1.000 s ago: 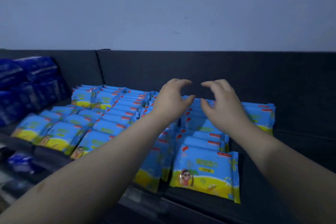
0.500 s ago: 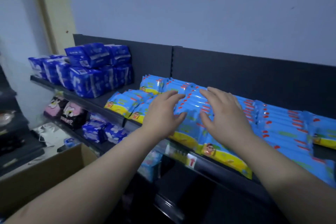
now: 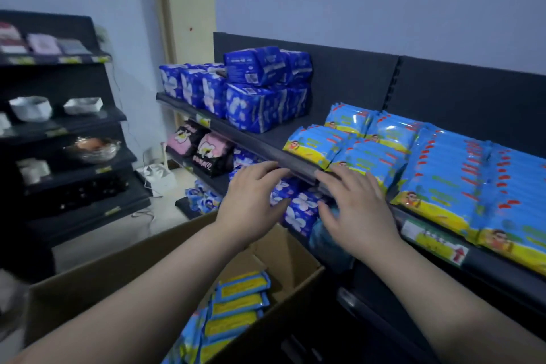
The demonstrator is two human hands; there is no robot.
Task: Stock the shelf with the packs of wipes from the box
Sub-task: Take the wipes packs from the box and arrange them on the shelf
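Observation:
Blue and yellow packs of wipes [image 3: 461,174] lie in overlapping rows on the dark shelf [image 3: 283,154] at the right. Below me an open cardboard box [image 3: 295,257] holds several more packs of wipes [image 3: 239,304] standing on edge. My left hand [image 3: 251,201] and my right hand [image 3: 357,204] hover side by side in front of the shelf's front edge, above the box. Both have relaxed, spread fingers and hold nothing.
Dark blue packs [image 3: 254,91] are stacked on the shelf to the left of the wipes. Lower shelves hold pink and black bags [image 3: 206,148] and more blue packs [image 3: 298,210]. A second dark shelf unit [image 3: 59,127] with bowls stands at the left.
My view has swung left and down, bringing the box into sight. Both hands have drawn back from the rows of wipes to the shelf's front edge, empty.

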